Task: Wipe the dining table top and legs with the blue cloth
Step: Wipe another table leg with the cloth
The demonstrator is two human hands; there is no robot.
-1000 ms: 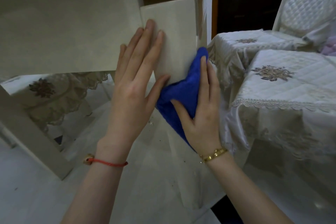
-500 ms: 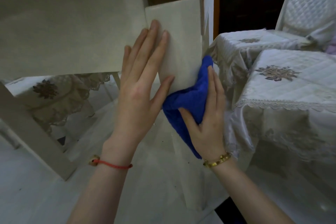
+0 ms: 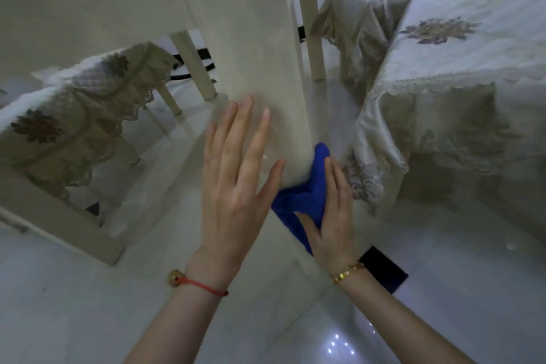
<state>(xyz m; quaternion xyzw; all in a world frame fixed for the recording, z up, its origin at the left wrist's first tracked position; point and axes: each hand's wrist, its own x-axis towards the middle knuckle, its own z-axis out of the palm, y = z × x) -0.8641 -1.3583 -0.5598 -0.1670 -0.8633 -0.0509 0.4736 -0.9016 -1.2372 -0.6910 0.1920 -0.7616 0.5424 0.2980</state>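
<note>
Risk of a missed strip low on the table leg, where the cloth is bunched small.

Left hand [image 3: 236, 186] lies flat with straight, spread fingers against the pale front face of the table leg [image 3: 260, 68], holding nothing; if it leans hard there, the table could shift on the glossy floor [image 3: 59, 289]. Just to its right, the blue cloth [image 3: 307, 195] sits wadded at the leg's right edge, low down near the floor, and the right hand [image 3: 331, 216] curls round it and presses it to the leg. Bunched so, only a narrow part seems to touch the surface, so streaks may stay. Further right, the lace-edged chair cover [image 3: 443, 97] hangs close beside that hand, and a wide stroke could snag or soil its fringe.
</note>
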